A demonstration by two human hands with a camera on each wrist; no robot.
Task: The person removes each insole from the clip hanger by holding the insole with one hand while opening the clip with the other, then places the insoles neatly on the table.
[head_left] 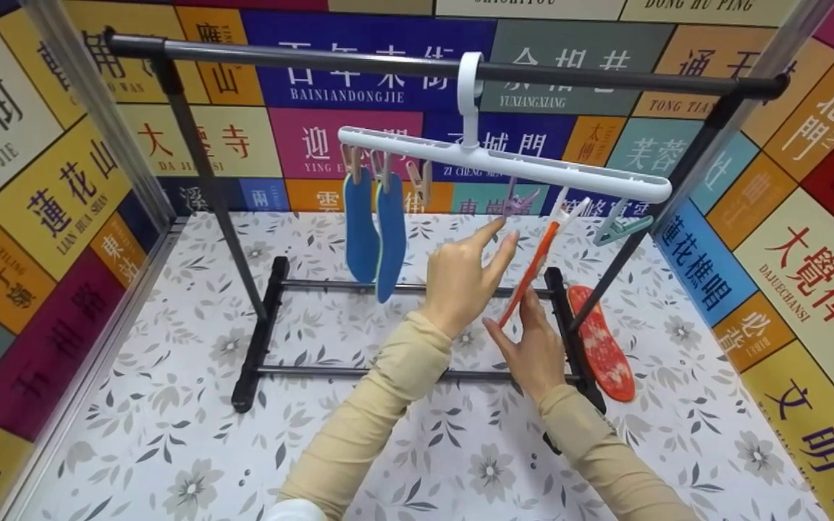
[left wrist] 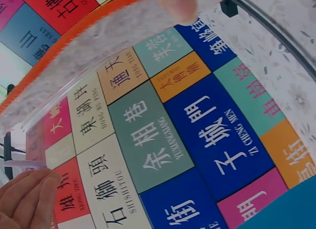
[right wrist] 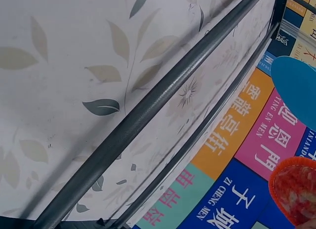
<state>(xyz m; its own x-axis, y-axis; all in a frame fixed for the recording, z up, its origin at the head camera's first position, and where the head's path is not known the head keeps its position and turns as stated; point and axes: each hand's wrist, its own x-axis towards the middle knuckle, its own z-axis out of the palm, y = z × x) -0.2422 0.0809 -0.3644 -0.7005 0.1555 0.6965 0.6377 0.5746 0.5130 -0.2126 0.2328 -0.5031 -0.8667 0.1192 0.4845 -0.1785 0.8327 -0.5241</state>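
Note:
A red insole (head_left: 533, 266) with an orange edge hangs nearly edge-on from a white clip (head_left: 569, 208) on the white hanger (head_left: 417, 146). My right hand (head_left: 538, 351) pinches its lower end between thumb and fingers. In the right wrist view the patterned red tip of that insole (right wrist: 295, 189) shows at the right edge. To the left of the insole is my left hand (head_left: 460, 278), thumb and forefinger spread and holding nothing. Its fingertips are close to a purple clip (head_left: 520, 201), whose end also shows beside the fingers (left wrist: 29, 199) in the left wrist view.
Two blue insoles (head_left: 390, 239) hang by clips at the hanger's left. A beige clip (head_left: 420, 181) and a green clip (head_left: 623, 226) also hang there. The hook sits over a black rack's bar (head_left: 279, 56). Another red insole (head_left: 605, 347) lies on the flowered tabletop (head_left: 192, 470).

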